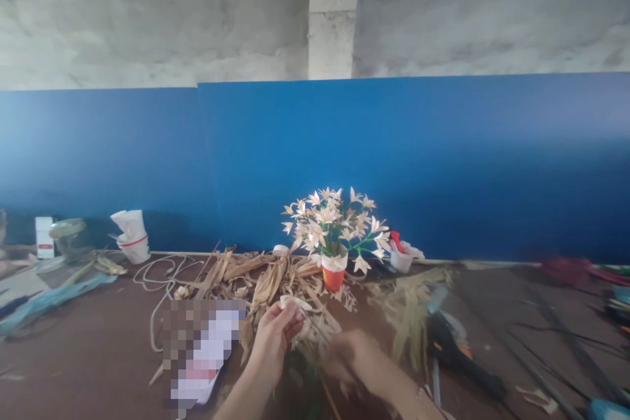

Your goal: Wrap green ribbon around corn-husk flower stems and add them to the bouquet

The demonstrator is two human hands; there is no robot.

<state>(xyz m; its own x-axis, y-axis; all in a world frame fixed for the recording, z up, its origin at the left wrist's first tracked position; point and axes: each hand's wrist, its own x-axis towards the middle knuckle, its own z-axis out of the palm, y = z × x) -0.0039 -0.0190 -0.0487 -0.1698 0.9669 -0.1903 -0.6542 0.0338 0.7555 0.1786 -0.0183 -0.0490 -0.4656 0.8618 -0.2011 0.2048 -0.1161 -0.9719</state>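
Observation:
My left hand (273, 335) is closed in a pinch on a pale strip of dried corn husk (294, 302), held just above the brown table. My right hand (352, 357) sits to its right, low in the view and smeared by motion, so its fingers cannot be read. Both hands hover over a heap of dried husks (266, 279). Behind the heap stands a small orange cup (334, 273) holding a bouquet of cream husk flowers (335, 216) on green stems.
A blurred-out flat object (201, 351) lies left of my left hand. A white cord (160, 279), white stacked cups (132, 236), a glass jar (69, 239) and a small white box (44, 236) sit at the left. Dark tools and cables (457, 348) lie at the right. A blue wall panel (394, 164) backs the table.

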